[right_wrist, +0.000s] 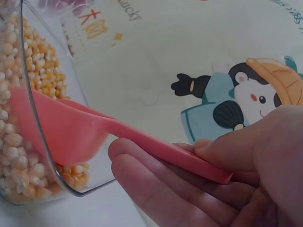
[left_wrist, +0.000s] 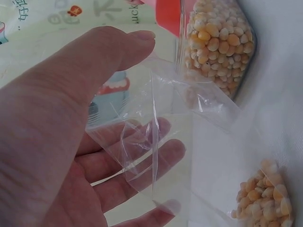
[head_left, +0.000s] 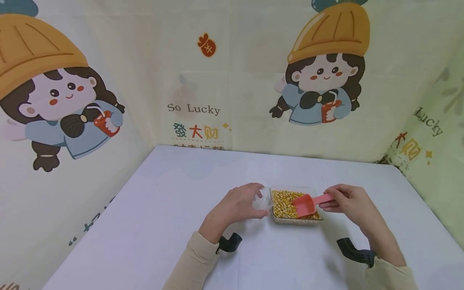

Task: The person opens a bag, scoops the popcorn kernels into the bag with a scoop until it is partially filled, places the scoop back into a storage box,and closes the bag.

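Note:
In the head view, my right hand (head_left: 349, 201) pinches the handle of a pink scoop (head_left: 305, 205) between thumb and fingers. The scoop's bowl is dug into corn kernels (head_left: 284, 203) inside a clear rectangular container (head_left: 297, 221). Left of the container, my left hand (head_left: 237, 203) holds a clear plastic bag (head_left: 262, 201), thumb and fingers spread around it. Through the left wrist view the bag (left_wrist: 154, 109) stretches between thumb and fingertips, and a small heap of kernels (left_wrist: 265, 196) shows at its low end.
A white table (head_left: 174, 193) carries the container, with a printed cloth backdrop (head_left: 250, 88) behind and at the sides. Black wrist mounts (head_left: 230, 243) sit under both forearms. Past the container, the right wrist view shows part of a purplish thing (right_wrist: 66, 7).

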Demonstrator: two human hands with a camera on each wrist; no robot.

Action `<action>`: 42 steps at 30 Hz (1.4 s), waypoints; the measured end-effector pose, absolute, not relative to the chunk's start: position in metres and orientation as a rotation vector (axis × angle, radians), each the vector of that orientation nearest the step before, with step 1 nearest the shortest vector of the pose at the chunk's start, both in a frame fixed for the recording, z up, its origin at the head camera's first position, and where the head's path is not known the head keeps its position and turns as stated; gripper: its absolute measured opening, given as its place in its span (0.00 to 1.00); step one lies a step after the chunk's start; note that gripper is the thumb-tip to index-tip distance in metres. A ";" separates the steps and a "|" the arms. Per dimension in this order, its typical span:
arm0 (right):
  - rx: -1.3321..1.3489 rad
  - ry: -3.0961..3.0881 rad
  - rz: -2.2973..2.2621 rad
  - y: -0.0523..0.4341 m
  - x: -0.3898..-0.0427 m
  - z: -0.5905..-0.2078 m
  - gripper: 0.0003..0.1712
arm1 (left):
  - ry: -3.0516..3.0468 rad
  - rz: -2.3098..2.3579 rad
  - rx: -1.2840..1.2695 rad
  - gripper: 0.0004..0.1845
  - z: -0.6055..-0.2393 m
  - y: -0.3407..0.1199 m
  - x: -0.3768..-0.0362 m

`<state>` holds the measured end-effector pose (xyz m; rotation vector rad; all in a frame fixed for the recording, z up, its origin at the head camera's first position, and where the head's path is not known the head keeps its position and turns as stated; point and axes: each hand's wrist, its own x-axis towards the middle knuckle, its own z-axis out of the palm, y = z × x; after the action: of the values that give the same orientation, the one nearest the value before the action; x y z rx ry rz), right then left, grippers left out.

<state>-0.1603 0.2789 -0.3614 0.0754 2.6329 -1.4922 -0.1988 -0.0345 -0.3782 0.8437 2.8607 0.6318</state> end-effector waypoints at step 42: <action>0.080 2.606 -1.651 0.277 -0.163 -0.371 0.29 | 2.847 0.648 0.895 0.37 -0.376 -0.040 -0.201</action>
<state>-0.1633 0.2775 -0.3705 0.0797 2.6060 -1.6506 -0.2007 -0.0400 -0.3760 0.8952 2.8474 0.6483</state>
